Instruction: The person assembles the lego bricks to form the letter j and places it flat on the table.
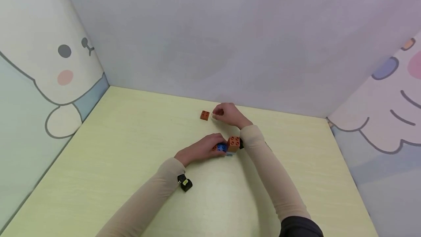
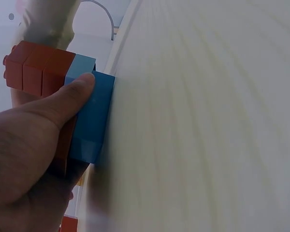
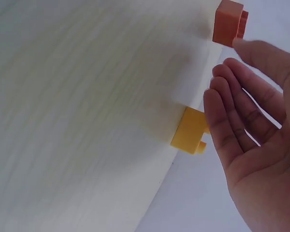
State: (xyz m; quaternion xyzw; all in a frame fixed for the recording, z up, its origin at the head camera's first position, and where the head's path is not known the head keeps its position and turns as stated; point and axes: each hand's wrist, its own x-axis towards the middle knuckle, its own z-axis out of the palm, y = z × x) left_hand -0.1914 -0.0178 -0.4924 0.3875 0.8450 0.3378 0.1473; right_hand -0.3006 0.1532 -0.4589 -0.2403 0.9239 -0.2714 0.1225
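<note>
My left hand (image 1: 205, 147) rests on the pale yellow table (image 1: 115, 164) and grips a small stack of bricks. The stack has a blue brick (image 2: 93, 116) under my thumb, a light blue piece, and an orange brick (image 1: 234, 143) at its right end. Farther back, my right hand (image 1: 226, 114) hovers with relaxed, slightly bent fingers (image 3: 232, 106) and holds nothing. A small yellow brick (image 3: 191, 130) lies right beside its fingertips; I cannot tell whether they touch. A lone orange brick (image 1: 204, 115) sits just left of that hand, and it appears as the orange brick (image 3: 229, 21) in the right wrist view.
Pastel cartoon walls (image 1: 49, 83) close the table in on the left, back and right. A black wrist camera (image 1: 185, 183) sits on my left forearm. Bare tabletop stretches to the left and toward the front.
</note>
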